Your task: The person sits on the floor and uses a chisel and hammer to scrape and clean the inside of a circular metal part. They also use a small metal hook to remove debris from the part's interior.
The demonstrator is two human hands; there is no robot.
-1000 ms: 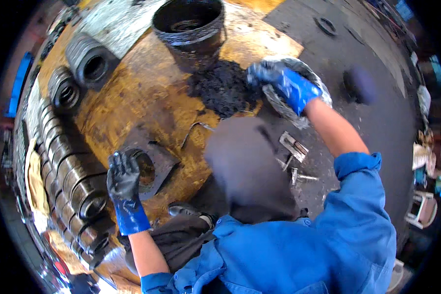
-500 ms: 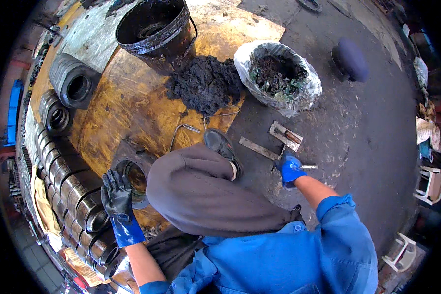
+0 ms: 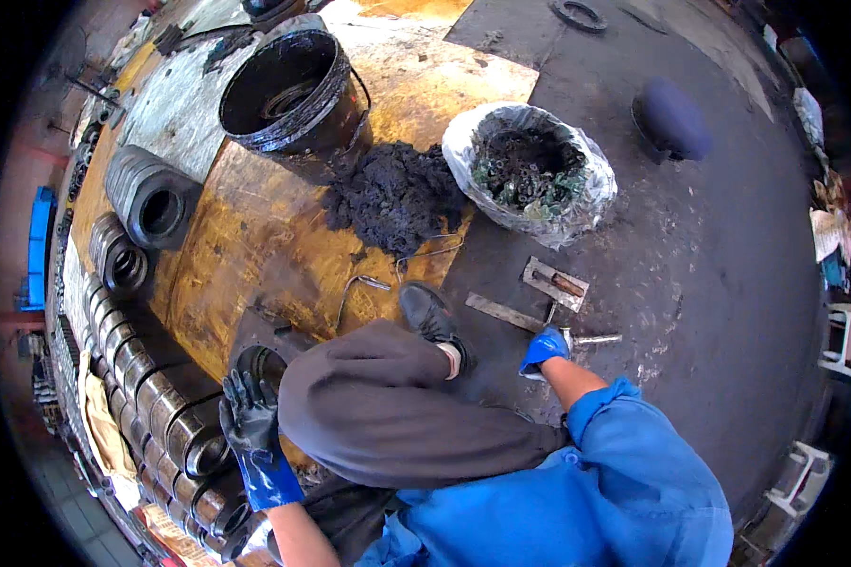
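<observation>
My left hand (image 3: 251, 416), in a black and blue glove, hangs with fingers spread just below a round metal ring (image 3: 260, 364) lying on a dark plate; it holds nothing. My right hand (image 3: 544, 348), in a blue glove, is curled low on the grey floor beside my black shoe (image 3: 430, 317). It rests at the end of a small metal rod (image 3: 596, 337); whether it grips the rod is hidden. A flat metal bar (image 3: 501, 312) and a rectangular metal piece (image 3: 555, 283) lie just beyond it. My bent knee (image 3: 369, 406) sits between the hands.
A black bucket (image 3: 293, 90) stands at the top, with a heap of dark sludge (image 3: 397, 194) and a plastic bag of debris (image 3: 529, 170) beside it. Rows of metal rings (image 3: 161, 416) line the left edge. A dark round object (image 3: 671, 118) sits far right.
My right hand left the plastic bag and came down to the metal pieces on the floor by my shoe. My left hand stayed near the ring.
</observation>
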